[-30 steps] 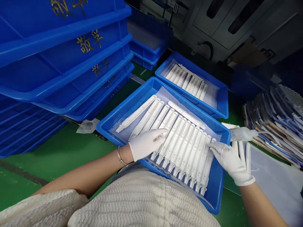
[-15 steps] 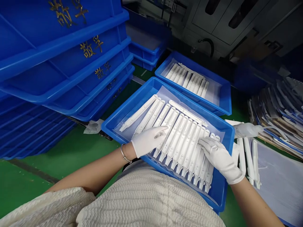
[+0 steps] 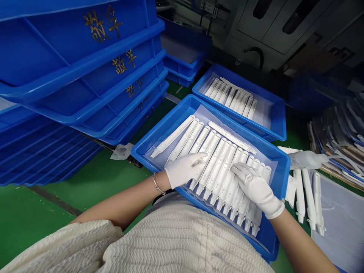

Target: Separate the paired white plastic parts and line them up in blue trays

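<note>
A blue tray (image 3: 285, 167) lined with translucent sheet sits in front of me. In it long white plastic handle-like pieces (image 3: 220, 163) lie side by side in a slanted row, and another white piece (image 3: 231, 137) lies crosswise behind them. My left hand (image 3: 185, 170), in a white glove, rests over the row's left part with its fingers stretched out. Over the right part lies my right hand (image 3: 256, 187), also gloved, fingers extended flat across the pieces. Neither hand visibly grips a piece. Both hide parts of the row.
Stacked blue crates (image 3: 113, 98) rise on the left. Behind my tray stands a second blue tray (image 3: 280, 125) with similar pieces. To the right are a translucent bottle (image 3: 308, 160), loose white pieces (image 3: 308, 199), a pale sheet (image 3: 341, 216) and a stacked pile (image 3: 344, 129).
My right hand has slid left across the pieces, uncovering more of the row's right end. My left hand stays in place over the row. The whole view has shifted slightly.
</note>
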{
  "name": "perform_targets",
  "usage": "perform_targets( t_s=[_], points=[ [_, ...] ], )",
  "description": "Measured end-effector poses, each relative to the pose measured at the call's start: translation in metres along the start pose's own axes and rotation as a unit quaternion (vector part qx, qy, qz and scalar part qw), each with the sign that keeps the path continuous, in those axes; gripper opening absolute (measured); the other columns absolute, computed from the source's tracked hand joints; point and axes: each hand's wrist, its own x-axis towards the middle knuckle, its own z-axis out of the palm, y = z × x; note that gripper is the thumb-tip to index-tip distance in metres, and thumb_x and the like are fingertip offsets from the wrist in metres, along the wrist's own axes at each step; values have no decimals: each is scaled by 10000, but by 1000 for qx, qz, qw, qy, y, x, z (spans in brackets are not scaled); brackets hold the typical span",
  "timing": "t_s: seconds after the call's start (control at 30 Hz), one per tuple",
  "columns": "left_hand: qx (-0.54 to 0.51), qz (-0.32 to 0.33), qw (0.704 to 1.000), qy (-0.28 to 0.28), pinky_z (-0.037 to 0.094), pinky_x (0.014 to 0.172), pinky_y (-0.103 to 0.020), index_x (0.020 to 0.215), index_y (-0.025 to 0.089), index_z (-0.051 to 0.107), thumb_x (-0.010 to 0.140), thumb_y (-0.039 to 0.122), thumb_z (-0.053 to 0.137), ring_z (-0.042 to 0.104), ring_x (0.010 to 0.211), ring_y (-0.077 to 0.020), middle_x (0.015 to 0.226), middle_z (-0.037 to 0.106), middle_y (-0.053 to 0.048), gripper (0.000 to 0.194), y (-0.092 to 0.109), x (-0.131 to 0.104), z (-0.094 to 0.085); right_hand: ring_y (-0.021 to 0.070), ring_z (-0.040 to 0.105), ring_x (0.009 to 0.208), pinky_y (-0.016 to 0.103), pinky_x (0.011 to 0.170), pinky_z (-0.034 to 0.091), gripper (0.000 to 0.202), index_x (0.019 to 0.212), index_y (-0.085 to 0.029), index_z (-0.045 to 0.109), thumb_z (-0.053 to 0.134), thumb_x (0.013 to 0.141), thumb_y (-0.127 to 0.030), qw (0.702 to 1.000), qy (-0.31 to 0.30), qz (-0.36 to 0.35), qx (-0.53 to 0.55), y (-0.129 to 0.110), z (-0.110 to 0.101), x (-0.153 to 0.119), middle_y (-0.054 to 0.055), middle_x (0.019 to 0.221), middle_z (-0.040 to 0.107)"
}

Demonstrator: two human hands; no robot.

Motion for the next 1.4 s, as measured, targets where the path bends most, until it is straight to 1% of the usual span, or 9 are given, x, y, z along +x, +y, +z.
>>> perform_targets(
  t_s=[0.13,0.37,0.47,0.53,0.67,0.77,0.97,1.2,1.4],
  points=[
    [9,9,1000,-1,498,1069,-320,1460,204,564,967,351,503,667,1186,-195,1289,711,-44,518,6,-2,-2,291,586,1290,510,1123,475,324,1246,-196,711,507,995,-173,1000,-5,4,14,4,-4,10,93,1331,679],
    [2,45,998,48,531,1042,-324,1444,215,578,977,359,495,682,1148,-188,1296,706,-51,496,0,-1,-1,263,553,1337,480,1157,460,406,1396,-187,624,464,1025,-143,998,-10,-17,55,-23,-3,50,99,1441,608],
    [80,81,986,125,520,1063,-345,1406,197,610,999,372,481,661,1179,-208,1316,692,-73,461,-7,1,-26,267,580,1294,487,1134,481,369,1336,-183,663,477,1019,-147,998,-16,-14,63,-26,4,53,100,1406,630],
    [179,102,956,208,463,1134,-390,1377,182,632,1017,367,457,615,1258,-239,1360,667,-89,441,-16,2,-53,276,594,1268,498,1116,493,336,1278,-183,694,496,1008,-152,997,-16,-21,66,-23,6,52,103,1367,650],
    [322,35,881,346,389,1183,-463,1399,141,612,989,346,491,554,1327,-304,1407,626,-132,474,-40,7,-108,285,595,1256,508,1104,493,340,1276,-193,698,514,994,-150,997,2,-30,72,-24,3,67,99,1314,673],
    [342,-45,881,323,417,1151,-460,1464,124,550,977,369,503,549,1333,-323,1452,590,-149,547,-52,10,-125,285,575,1289,501,1116,481,381,1340,-185,666,508,997,-134,995,16,-57,80,-37,3,88,99,1370,650],
    [410,-82,882,216,525,949,-426,1538,196,460,1016,416,428,647,1160,-315,1379,635,-133,567,-48,9,-117,285,605,1259,506,1085,503,348,1260,-172,703,491,989,-117,992,4,-81,101,-48,14,101,110,1312,686],
    [427,-91,876,206,522,813,-385,1548,208,431,1026,411,419,672,1047,-299,1304,666,-120,560,-45,9,-115,280,558,1318,499,1145,450,409,1352,-185,647,515,970,-123,986,20,-100,129,-61,11,129,115,1377,641],
    [430,-87,876,201,512,829,-379,1559,208,409,1039,423,405,671,1069,-295,1338,646,-129,562,-47,8,-113,295,534,1349,512,1174,419,497,1356,-178,641,521,888,-60,981,5,-126,146,-74,28,144,112,1397,627]
  ],
)
